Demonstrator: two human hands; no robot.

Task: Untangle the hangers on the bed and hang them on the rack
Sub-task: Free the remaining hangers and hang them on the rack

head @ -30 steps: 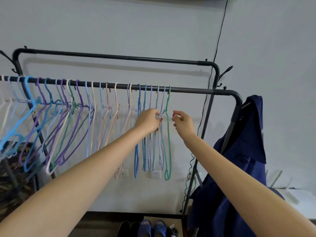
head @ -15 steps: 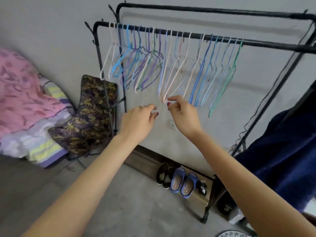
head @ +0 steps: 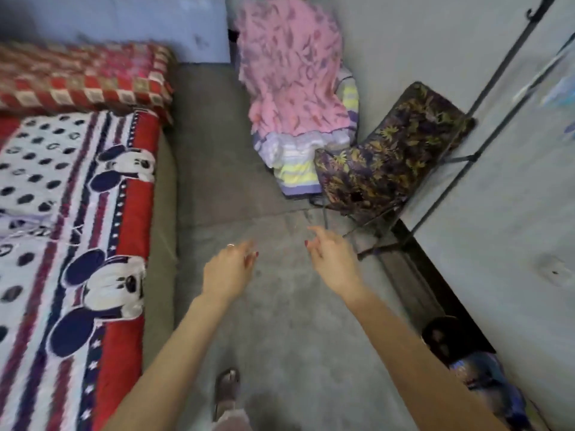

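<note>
My left hand [head: 228,270] and my right hand [head: 333,259] hang over the grey floor, fingers loosely curled, holding nothing. The bed [head: 71,219] with its red, white and blue cartoon cover lies at the left; faint pale hangers [head: 21,225] seem to lie near its left edge, blurred. The black rack's frame [head: 485,98] runs up the right side, and a blur of pale hangers on it [head: 560,91] shows at the far right edge.
A pink blanket over folded bedding [head: 295,88] sits against the wall ahead. A dark floral cushion [head: 385,157] leans at the rack's foot. Shoes [head: 479,377] lie at the lower right. My sandalled foot [head: 227,390] stands on the floor.
Both hands have let go of the hangers on the rail and dropped low. My view has swung left and down from the rack to the floor and the bed.
</note>
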